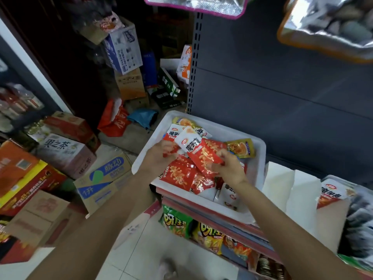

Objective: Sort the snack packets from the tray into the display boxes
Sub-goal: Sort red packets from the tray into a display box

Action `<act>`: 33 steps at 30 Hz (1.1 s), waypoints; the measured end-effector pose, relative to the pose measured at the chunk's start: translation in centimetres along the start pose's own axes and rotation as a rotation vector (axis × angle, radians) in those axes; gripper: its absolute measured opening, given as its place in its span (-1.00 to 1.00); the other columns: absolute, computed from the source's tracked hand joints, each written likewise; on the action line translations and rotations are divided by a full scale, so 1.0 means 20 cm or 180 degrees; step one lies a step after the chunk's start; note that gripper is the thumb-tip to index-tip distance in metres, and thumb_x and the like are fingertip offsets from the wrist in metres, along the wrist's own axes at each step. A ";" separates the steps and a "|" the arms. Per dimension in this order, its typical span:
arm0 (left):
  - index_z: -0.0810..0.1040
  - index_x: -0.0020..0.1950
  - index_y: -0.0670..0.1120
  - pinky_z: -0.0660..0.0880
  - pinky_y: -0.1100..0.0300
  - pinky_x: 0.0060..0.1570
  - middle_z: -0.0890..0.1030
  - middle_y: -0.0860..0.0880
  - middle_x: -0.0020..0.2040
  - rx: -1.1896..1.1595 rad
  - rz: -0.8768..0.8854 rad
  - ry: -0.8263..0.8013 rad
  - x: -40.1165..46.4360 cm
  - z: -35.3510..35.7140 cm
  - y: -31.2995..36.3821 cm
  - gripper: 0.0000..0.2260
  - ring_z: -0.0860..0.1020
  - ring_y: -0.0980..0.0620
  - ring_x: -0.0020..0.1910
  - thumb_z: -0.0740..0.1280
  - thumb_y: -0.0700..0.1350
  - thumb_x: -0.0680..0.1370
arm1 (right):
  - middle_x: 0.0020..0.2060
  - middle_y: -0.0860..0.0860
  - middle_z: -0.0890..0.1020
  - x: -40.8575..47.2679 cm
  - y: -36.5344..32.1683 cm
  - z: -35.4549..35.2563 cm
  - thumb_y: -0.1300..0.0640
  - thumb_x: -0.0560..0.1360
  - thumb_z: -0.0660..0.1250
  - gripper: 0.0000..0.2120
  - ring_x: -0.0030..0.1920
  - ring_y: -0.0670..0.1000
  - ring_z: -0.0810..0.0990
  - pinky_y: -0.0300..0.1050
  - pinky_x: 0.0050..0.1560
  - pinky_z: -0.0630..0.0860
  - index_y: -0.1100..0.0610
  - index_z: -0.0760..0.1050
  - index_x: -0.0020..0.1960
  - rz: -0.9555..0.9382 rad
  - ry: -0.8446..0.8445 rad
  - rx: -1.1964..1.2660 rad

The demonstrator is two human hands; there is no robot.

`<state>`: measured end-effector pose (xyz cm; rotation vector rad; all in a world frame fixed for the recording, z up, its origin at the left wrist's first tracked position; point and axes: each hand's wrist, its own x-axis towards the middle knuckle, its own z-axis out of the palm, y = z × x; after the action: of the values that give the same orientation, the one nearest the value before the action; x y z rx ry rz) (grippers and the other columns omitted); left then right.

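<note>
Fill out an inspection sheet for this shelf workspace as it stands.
Surface: white tray on the shelf edge.
Job's things: red packets, white packets and gold packets mixed in the tray; display box at right holds one.
Clutter: cartons on the floor.
Hands: left hand holds red and white packets; right hand pinches a red one.
Cables: nothing seen.
Surroundings: grey shelf panel, hanging bags.

We are standing in a small grocery shop. A grey metal shelving unit (282, 87) with a perforated upright rises before us, and bagged snacks (201, 231) fill the shelf below a white tray (260, 158) of packets. To our left, printed drink cartons (66, 152) and cardboard boxes (129, 81) are stacked on the tiled floor (141, 259), and foil bags (327, 27) hang overhead.
</note>
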<state>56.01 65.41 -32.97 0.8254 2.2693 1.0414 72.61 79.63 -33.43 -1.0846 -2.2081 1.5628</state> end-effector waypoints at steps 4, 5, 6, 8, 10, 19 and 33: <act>0.51 -0.07 -0.01 0.50 -0.05 0.14 0.63 -0.01 -0.05 -0.0413 0.0483 -0.0268 -0.03 0.10 0.16 -0.99 0.60 0.00 0.01 0.32 -0.12 0.55 | -0.06 0.09 0.66 -0.09 0.02 -0.13 0.34 0.39 0.45 -0.77 -0.04 0.05 0.65 -0.04 -0.01 0.61 0.18 0.42 -0.10 0.0203 -0.0240 0.0592; 0.50 -0.14 0.00 0.52 -0.05 0.09 0.64 -0.04 -0.10 -0.0392 0.0568 -0.0216 -0.03 0.13 0.22 -0.92 0.62 -0.01 -0.05 0.30 -0.14 0.55 | -0.06 0.06 0.66 -0.12 0.02 -0.17 0.34 0.38 0.45 -0.76 -0.04 0.00 0.64 -0.14 -0.01 0.60 0.18 0.44 -0.06 0.0176 -0.0261 0.0542; 0.50 -0.17 -0.01 0.54 -0.02 0.03 0.65 -0.05 -0.14 -0.0360 0.0700 -0.0181 -0.04 0.16 0.27 -0.88 0.63 -0.02 -0.10 0.28 -0.17 0.56 | -0.06 0.03 0.66 -0.14 0.01 -0.21 0.34 0.38 0.45 -0.75 -0.05 -0.06 0.63 -0.21 -0.03 0.58 0.17 0.46 -0.02 0.0161 -0.0271 0.0521; 0.50 -0.16 -0.08 0.56 0.13 -0.08 0.63 -0.02 -0.20 -0.0380 0.0933 -0.0227 -0.06 0.24 0.38 -0.88 0.63 0.10 -0.19 0.25 -0.22 0.56 | -0.03 -0.03 0.65 -0.18 0.00 -0.30 0.32 0.40 0.44 -0.70 -0.02 -0.08 0.63 -0.20 0.00 0.57 0.08 0.48 0.06 0.0075 -0.0226 0.0424; 0.50 -0.12 -0.09 0.51 0.34 -0.17 0.59 0.09 -0.25 -0.0275 0.1170 -0.0375 -0.08 0.33 0.50 -0.89 0.58 0.29 -0.28 0.24 -0.24 0.57 | -0.03 -0.05 0.65 -0.21 0.00 -0.39 0.30 0.42 0.42 -0.67 -0.02 -0.05 0.63 -0.13 0.00 0.57 0.04 0.46 0.12 -0.0089 0.0061 0.0431; 0.55 -0.04 -0.15 0.50 0.16 -0.09 0.61 -0.02 -0.21 -0.0341 0.1554 -0.0876 -0.13 0.83 0.92 -0.93 0.60 0.08 -0.23 0.28 -0.26 0.55 | -0.25 -0.08 0.56 -0.43 0.09 -1.00 0.17 0.48 0.38 -0.88 -0.24 -0.02 0.54 -0.28 -0.23 0.42 0.05 0.44 -0.05 -0.0731 0.1338 -0.0716; 0.27 0.48 -0.05 0.25 0.08 0.38 0.31 -0.08 0.46 0.1284 0.1178 -0.1198 -0.14 1.31 1.00 -0.53 0.27 -0.06 0.43 0.24 -0.19 0.57 | -0.26 0.05 0.53 -0.55 0.35 -1.43 0.23 0.50 0.29 -0.91 -0.24 0.10 0.49 -0.18 -0.27 0.22 0.23 0.48 -0.01 -0.0316 0.1427 -0.1643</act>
<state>81.41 86.72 -31.74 1.5128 2.0631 0.5050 99.50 93.84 -25.52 -1.2745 -2.3318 0.6251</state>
